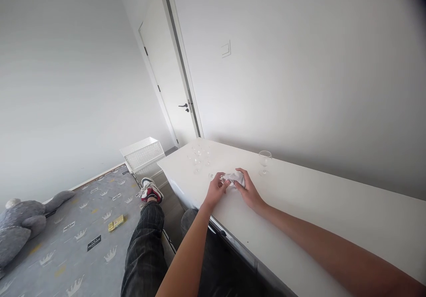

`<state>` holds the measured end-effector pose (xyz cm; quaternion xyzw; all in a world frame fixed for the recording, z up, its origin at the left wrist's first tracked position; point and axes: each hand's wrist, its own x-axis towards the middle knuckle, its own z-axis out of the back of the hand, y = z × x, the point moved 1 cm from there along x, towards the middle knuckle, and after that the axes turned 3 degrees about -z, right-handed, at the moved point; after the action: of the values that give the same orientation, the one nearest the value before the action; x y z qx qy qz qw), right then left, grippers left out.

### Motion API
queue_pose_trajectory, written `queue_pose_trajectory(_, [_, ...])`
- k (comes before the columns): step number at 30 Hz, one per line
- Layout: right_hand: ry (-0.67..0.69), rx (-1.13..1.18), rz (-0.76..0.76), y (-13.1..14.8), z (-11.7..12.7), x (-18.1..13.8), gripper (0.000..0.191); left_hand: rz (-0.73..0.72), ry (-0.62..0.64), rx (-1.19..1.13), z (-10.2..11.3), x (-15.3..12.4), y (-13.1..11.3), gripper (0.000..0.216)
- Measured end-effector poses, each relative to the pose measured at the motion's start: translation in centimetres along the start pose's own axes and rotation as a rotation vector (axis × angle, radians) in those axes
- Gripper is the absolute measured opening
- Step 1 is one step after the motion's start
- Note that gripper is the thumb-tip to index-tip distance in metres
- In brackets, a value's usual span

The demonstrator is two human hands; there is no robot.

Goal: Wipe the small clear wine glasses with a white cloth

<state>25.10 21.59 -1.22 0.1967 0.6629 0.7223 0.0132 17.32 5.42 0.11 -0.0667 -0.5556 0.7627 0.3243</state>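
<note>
White bench [333,208], long axis running near-right to far-left along the wall. Both hands meet over its far-left part: right hand [248,190] in a clenched grip around a bunched white cloth [237,178], which seems to wrap a small glass piece; left hand [217,189] pinches the cloth's left end, so the bundle lies between them, nearer the right palm. One stemmed glass [264,160] stands upright just beyond the right hand; a cluster of glasses [199,157] stands farther left. Floor items: mat, plush toy, white basket.

Bright, soft daylight; wide-angle warping, dark corner vignette.
</note>
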Motion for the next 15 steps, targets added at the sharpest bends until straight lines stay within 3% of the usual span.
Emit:
queue_pose_trajectory(5, [0.157, -0.057, -0.048, -0.6, -0.3, 0.4, 0.071, 0.051, 0.046, -0.012, 0.2, 0.0, 0.2, 0.040])
queue_pose_trajectory(11, [0.024, -0.081, -0.030, -0.6, 0.1, 0.5, 0.052, 0.081, 0.012, 0.023, 0.1, 0.4, 1.0, 0.038])
queue_pose_trajectory(15, [0.124, -0.084, -0.049, -0.3, -0.1, 0.1, 0.065, 0.074, 0.022, -0.011, 0.1, 0.2, 0.4, 0.037])
